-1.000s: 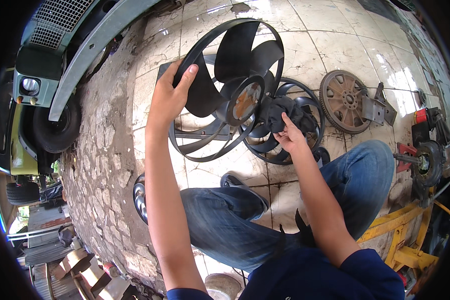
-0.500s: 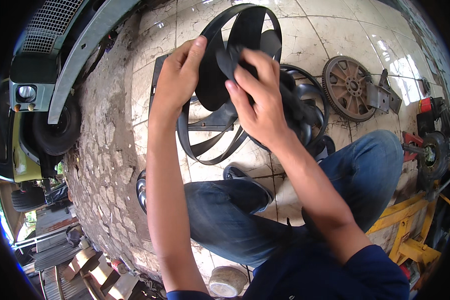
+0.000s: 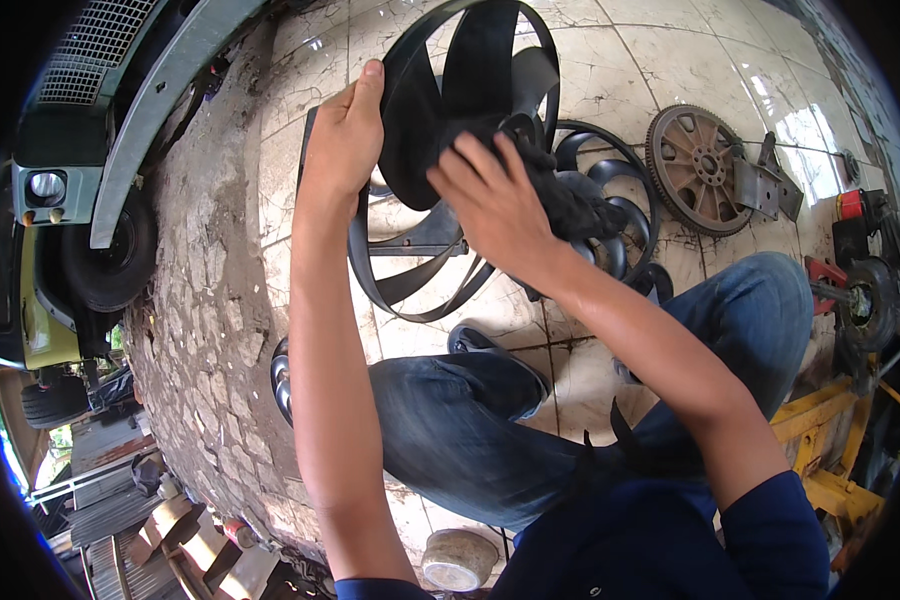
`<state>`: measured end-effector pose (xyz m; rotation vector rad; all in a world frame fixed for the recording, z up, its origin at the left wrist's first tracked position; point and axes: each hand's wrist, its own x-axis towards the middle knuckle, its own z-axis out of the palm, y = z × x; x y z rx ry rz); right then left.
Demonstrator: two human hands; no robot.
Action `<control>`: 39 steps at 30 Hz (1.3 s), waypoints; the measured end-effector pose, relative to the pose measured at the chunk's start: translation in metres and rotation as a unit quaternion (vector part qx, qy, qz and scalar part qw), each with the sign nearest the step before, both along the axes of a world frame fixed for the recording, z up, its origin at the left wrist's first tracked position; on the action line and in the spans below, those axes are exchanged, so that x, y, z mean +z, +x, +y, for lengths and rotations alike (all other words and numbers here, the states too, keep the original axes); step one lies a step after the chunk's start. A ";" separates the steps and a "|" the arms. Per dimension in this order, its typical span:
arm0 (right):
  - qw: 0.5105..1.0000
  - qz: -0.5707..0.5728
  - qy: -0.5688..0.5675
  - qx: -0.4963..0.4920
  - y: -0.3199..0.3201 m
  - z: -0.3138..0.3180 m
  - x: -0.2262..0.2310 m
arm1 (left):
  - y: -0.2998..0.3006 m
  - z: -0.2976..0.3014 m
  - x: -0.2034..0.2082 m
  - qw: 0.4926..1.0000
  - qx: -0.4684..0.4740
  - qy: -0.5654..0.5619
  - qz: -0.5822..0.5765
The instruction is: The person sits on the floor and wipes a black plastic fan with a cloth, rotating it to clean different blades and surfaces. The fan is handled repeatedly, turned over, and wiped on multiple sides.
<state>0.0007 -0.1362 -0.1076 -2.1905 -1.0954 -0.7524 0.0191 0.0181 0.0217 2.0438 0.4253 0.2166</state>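
My left hand (image 3: 344, 140) is closed on the rim of a large black ringed cooling fan (image 3: 478, 65), thumb up along the ring's outer edge. The fan stands tilted up in front of me, its blades facing me. With my right hand (image 3: 492, 200) I press a black cloth (image 3: 580, 205) against the fan around its hub; the fingers are slightly blurred and the cloth hangs out to the right. Behind the cloth, a second black ringed fan (image 3: 642, 180) lies on the tiles, partly hidden. A flat black frame (image 3: 415, 243) shows through the held fan's lower ring.
A rusty toothed flywheel (image 3: 705, 165) lies to the right, beside a metal bracket (image 3: 770, 190). A yellow metal frame (image 3: 830, 440) stands at lower right. Near my legs sits a round pot (image 3: 458, 560). A vehicle's grey bumper (image 3: 160, 110) and wheel (image 3: 110, 255) border the left.
My right hand has slid down and slightly left across the fan, its fingers now flatter over the cloth. The fan and my left hand have shifted slightly up and left.
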 end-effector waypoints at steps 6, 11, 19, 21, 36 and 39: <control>0.987 0.057 0.135 -0.060 0.026 0.024 0.043 | -0.004 -0.008 0.001 0.999 0.013 -0.034 0.027; 0.998 0.035 0.045 -0.008 -0.022 0.012 -0.016 | 0.001 -0.013 0.001 0.999 -0.001 0.021 0.027; 0.987 -0.012 0.134 -0.083 0.019 0.022 0.040 | -0.003 -0.020 0.001 0.999 0.020 -0.031 -0.036; 0.987 0.014 0.143 -0.077 0.015 0.021 0.042 | -0.005 -0.024 0.005 1.000 0.012 -0.001 -0.024; 0.962 0.076 0.258 -0.043 0.014 0.012 0.044 | 0.001 -0.023 0.000 0.999 -0.019 0.037 -0.027; 0.959 0.084 0.267 -0.045 0.016 0.013 0.046 | 0.005 -0.026 0.005 0.999 -0.003 0.045 -0.023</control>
